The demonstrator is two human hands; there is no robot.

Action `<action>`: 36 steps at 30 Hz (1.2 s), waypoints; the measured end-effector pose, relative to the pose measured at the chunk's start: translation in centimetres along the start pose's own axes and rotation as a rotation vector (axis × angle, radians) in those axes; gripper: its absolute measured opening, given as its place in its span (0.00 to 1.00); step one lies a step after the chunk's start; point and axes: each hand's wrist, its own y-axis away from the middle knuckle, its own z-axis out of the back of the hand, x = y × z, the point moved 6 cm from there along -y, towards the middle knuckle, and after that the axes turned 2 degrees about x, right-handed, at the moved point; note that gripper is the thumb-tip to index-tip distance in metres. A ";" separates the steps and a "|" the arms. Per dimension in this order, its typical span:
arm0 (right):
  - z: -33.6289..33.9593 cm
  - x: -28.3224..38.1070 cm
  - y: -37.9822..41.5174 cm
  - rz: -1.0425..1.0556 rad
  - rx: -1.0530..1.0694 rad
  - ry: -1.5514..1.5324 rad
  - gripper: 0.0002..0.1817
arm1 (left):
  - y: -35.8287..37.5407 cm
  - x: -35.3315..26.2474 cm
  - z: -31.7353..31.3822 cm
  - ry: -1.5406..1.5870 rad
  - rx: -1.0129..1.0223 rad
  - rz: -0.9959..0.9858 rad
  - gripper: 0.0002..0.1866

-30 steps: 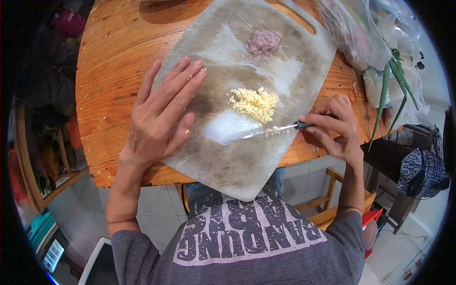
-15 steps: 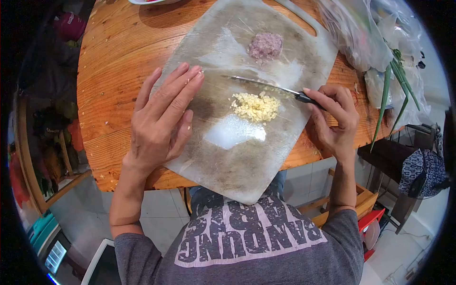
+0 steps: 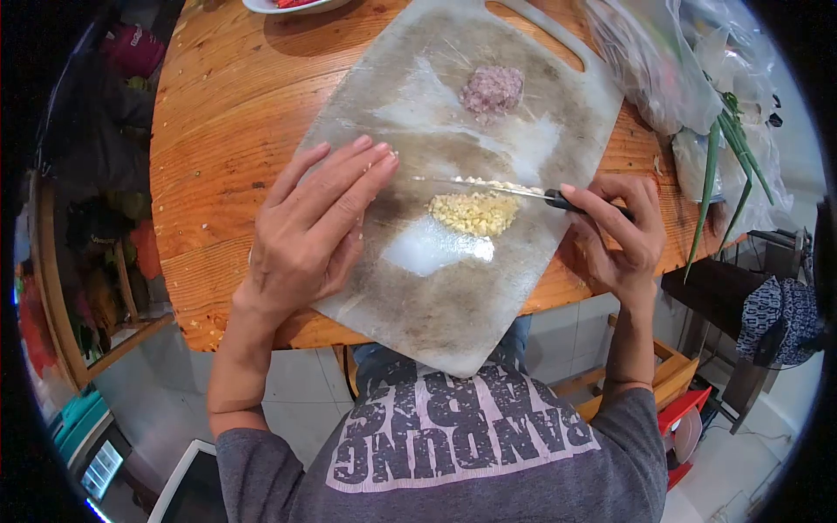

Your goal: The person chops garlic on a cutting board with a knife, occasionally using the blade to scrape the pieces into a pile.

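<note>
My right hand (image 3: pixel 621 228) grips the black handle of a knife (image 3: pixel 499 186) on the right side of a worn, whitish cutting board (image 3: pixel 427 327). The thin blade points left and lies across the far edge of a pile of chopped pale-yellow pieces that look like garlic (image 3: pixel 475 214). Over the board's left edge, my left hand (image 3: pixel 314 227) is open, fingers stretched out, with small pale bits stuck to the fingertips. It holds nothing and is near the knife tip. Farther up the board sits a mound of finely chopped purplish pieces, like shallot (image 3: pixel 493 90).
The board rests on a wooden table (image 3: pixel 222 148), its near corner overhanging toward my shirt. At the far edge is a white bowl (image 3: pixel 301 7) with red contents. Plastic bags (image 3: pixel 654 70) and long green leaves (image 3: pixel 737 144) lie on the right.
The knife has come nearer to me, from beyond the yellow pile onto its far edge. My left hand has shifted slightly right and toward me, still open. The view has shifted slightly.
</note>
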 end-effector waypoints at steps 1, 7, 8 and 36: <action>0.3 0.4 0.2 -0.013 0.009 0.002 0.25 | -0.1 -0.3 0.0 0.028 0.029 -0.005 0.31; -0.2 2.9 1.1 -0.034 0.034 0.043 0.28 | 0.1 -0.7 -1.6 0.091 0.172 0.015 0.31; -0.3 3.5 1.3 -0.037 0.020 0.046 0.28 | 0.1 -0.7 -1.7 0.083 0.178 0.018 0.32; -1.2 4.9 3.8 -0.110 0.009 -0.063 0.31 | -0.3 -0.9 -1.3 -0.026 0.231 0.086 0.32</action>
